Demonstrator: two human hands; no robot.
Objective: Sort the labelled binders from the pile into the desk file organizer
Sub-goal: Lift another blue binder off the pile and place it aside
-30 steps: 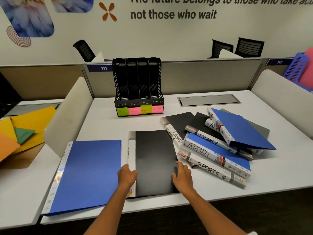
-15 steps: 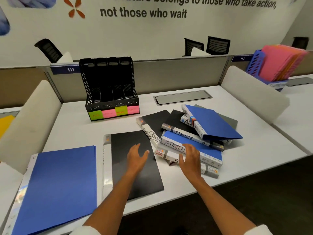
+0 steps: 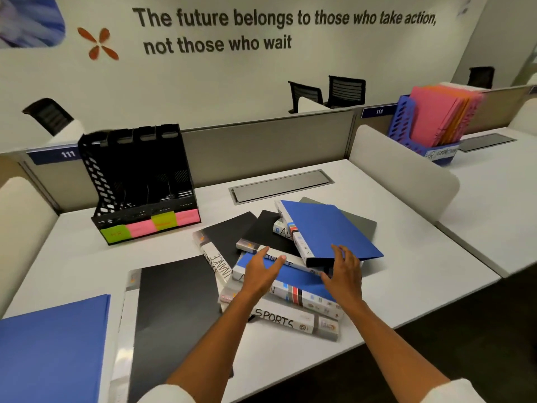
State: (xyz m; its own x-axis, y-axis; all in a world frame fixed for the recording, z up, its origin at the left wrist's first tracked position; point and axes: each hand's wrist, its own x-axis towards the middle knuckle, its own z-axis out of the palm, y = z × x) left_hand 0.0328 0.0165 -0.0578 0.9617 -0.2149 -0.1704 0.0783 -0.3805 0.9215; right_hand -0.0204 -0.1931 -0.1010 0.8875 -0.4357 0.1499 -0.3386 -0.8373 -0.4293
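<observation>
A pile of binders (image 3: 290, 263) lies right of centre on the white desk (image 3: 421, 257), spines reading FINANCE, ADMIN and SPORTS. My left hand (image 3: 261, 271) hovers open over the ADMIN binder (image 3: 302, 283). My right hand (image 3: 343, 271) is open, fingertips at the near edge of the top blue binder (image 3: 328, 231). The black file organizer (image 3: 136, 181) stands at the back left, its slots empty, with green and pink labels along its front. A black binder (image 3: 174, 309) and a blue binder (image 3: 55, 350) lie flat at the near left.
A grey cable hatch (image 3: 282, 184) sits behind the pile. White dividers flank the desk at the left (image 3: 20, 216) and right (image 3: 404, 173). A blue organizer (image 3: 406, 126) with pink folders stands on the neighbouring desk. The desk's front edge runs close under my forearms.
Both hands left the flat black binder and moved right and forward onto the pile. My view swung right, bringing in the neighbouring desk.
</observation>
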